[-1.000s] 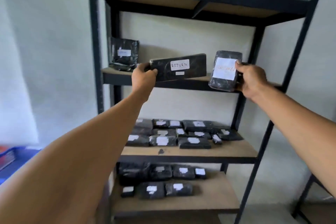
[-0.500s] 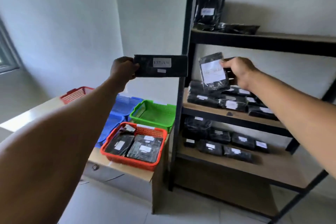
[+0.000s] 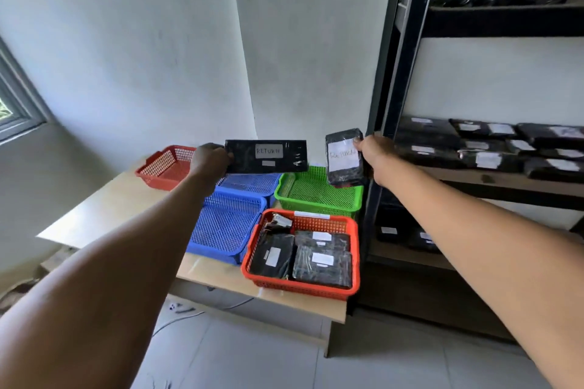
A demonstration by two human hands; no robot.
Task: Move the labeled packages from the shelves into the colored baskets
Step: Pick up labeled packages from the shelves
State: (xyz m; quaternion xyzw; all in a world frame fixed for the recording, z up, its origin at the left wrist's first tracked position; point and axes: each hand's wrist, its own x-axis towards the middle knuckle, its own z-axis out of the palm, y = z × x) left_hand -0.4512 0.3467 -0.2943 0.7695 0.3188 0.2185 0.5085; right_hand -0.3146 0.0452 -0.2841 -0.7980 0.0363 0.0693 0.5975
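My hands each grip a "RETURN" package; I should lower them flat into one matching basket.

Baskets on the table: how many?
5. Red basket at the far left, two blue baskets, far and near, a green basket by the shelf, and a near red basket holding packages. None looks hidden.

Black wrapped packages with white labels | red mesh basket in front, second red basket behind | two blue mesh baskets | green mesh basket | black shelf frame | pale wood table
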